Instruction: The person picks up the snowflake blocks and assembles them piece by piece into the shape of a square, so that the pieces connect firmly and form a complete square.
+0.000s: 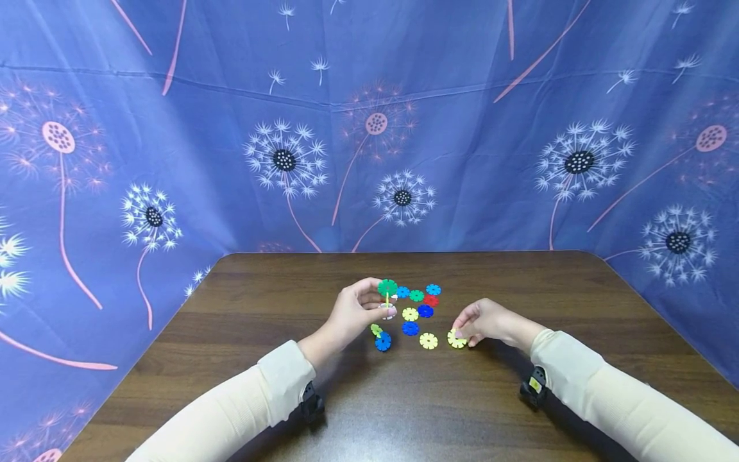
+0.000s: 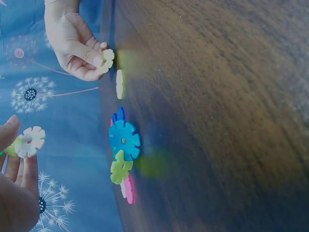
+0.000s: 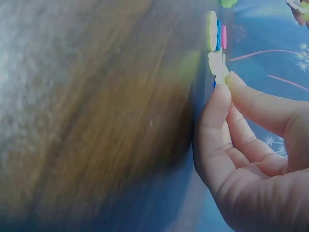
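My left hand [image 1: 353, 307] holds joined notched plastic discs above the table: a green disc [image 1: 387, 287] on top, a yellow disc [image 1: 387, 299] seen edge-on, and a white disc [image 2: 31, 141] at the thumb. Between thumb and fingers, my right hand [image 1: 485, 322] pinches a yellow disc [image 1: 457, 339], tilted close over the tabletop. Another yellow disc [image 1: 428, 341] lies just left of it. Under the left hand, a blue disc [image 1: 383, 341] stands tilted, joined to a yellow-green disc [image 1: 376, 330].
Loose discs lie between the hands on the wooden table [image 1: 242, 359]: dark blue [image 1: 410, 328], yellow [image 1: 410, 314], red [image 1: 430, 300], green [image 1: 416, 296], light blue [image 1: 433, 290] and others. A blue dandelion-print cloth [image 1: 462, 128] hangs behind the table.
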### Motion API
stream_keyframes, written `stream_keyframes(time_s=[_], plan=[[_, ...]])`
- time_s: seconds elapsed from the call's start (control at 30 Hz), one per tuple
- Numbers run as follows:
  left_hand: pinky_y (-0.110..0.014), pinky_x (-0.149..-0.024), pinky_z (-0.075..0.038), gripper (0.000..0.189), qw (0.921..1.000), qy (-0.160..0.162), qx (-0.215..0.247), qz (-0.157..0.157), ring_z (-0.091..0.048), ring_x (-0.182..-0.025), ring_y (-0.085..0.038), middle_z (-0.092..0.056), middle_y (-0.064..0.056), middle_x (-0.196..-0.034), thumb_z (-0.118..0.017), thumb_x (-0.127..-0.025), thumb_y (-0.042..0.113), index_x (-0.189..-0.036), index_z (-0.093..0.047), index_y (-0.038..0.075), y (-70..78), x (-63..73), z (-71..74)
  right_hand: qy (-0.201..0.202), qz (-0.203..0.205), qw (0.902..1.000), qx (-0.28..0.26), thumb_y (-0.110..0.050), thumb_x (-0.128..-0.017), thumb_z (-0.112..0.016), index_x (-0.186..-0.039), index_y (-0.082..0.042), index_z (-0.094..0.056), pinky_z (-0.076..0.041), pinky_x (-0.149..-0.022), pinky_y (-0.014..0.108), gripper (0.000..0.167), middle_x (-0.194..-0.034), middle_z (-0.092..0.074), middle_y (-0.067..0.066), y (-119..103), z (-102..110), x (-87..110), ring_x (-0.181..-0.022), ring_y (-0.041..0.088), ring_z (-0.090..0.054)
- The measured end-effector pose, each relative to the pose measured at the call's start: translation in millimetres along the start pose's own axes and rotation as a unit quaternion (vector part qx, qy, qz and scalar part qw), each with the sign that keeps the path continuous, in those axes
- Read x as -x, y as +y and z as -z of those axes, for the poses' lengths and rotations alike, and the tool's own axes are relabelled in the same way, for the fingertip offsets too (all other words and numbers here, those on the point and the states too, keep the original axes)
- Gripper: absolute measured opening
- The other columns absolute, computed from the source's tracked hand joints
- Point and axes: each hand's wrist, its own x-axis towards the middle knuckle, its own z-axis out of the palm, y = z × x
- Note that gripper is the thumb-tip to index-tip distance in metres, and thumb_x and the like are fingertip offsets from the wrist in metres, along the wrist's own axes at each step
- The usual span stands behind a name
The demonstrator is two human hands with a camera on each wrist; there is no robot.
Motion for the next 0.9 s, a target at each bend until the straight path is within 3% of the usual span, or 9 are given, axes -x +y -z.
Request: stream_keyframes(time_s=[0.3,0.57,0.9], plan=[[-0.031,-0.079,-0.058,0.034,1.0,0.003,-0.002,-0.006,-0.071,-0.089,-0.018,-0.066,-0.03,-0.111,-0.074,-0.08,-0.004,-0.112,-0.062,-0.001,-1.8,-0.6,-0.6,-0.02,0.004,0.999,-0.04,0.0,-0.088,-0.065,-0.105,0.017,-0.062,-0.057,-0.063,0.025,0.024,-0.076,-0.067,0.001,-2,5,2.1,-0.063,0.01,-0.062],[-0.03,-0.079,-0.058,0.034,0.9999,0.01,-0.01,-0.008,-0.07,-0.089,-0.019,-0.066,-0.03,-0.11,-0.075,-0.08,-0.003,-0.112,-0.063,-0.001,-3.7,-0.9,-1.5,-0.041,-0.006,0.9928,-0.112,-0.002,-0.09,-0.064,-0.108,0.014,-0.061,-0.058,-0.071,0.025,0.024,-0.081,-0.068,0.003,-12,8,4.0,-0.071,0.013,-0.067],[-0.028,-0.081,-0.057,0.035,0.9998,0.009,-0.018,-0.009,-0.07,-0.093,-0.023,-0.067,-0.029,-0.11,-0.075,-0.081,0.0,-0.113,-0.062,0.0,-2.8,-1.0,-2.3,-0.006,-0.002,0.9869,-0.161,-0.004,-0.092,-0.062,-0.111,0.011,-0.06,-0.058,-0.075,0.025,0.024,-0.083,-0.069,0.002,-35,8,7.2,-0.076,0.014,-0.069]])
